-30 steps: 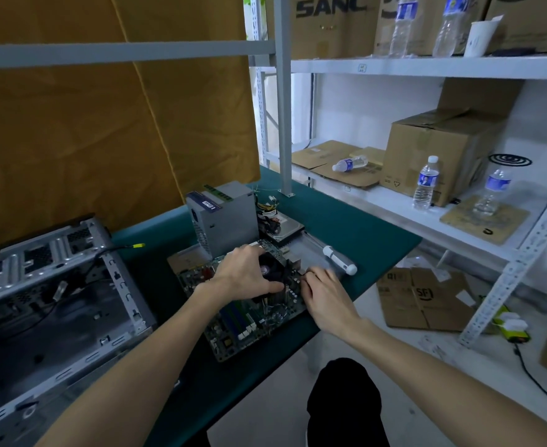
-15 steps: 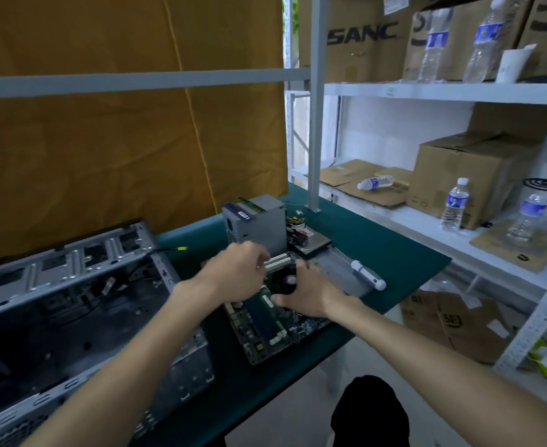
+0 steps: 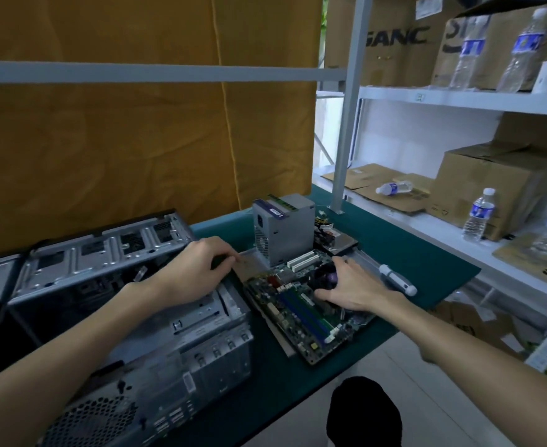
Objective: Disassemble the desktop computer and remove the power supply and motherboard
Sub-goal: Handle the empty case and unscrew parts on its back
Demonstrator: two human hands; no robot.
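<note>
I see: green counter (image 3: 410,253); motherboard (image 3: 298,311) at its near edge, my right hand (image 3: 352,290) gripping the cooler (image 3: 325,275); left hand (image 3: 198,266) loosely curled, holding nothing; case (image 3: 120,301) left; shelves (image 3: 459,98) right.

Up on the top shelf, a big cardboard box (image 3: 391,40) shows bold dark letters that read "SANC", the first letter half hidden behind the shelf post (image 3: 346,101). The box (image 3: 491,37) next to it carries large dark print too, cut off by water bottles, so it cannot be read. The bottle labels, the power supply sticker and the motherboard markings are too blurred to make out.
</note>
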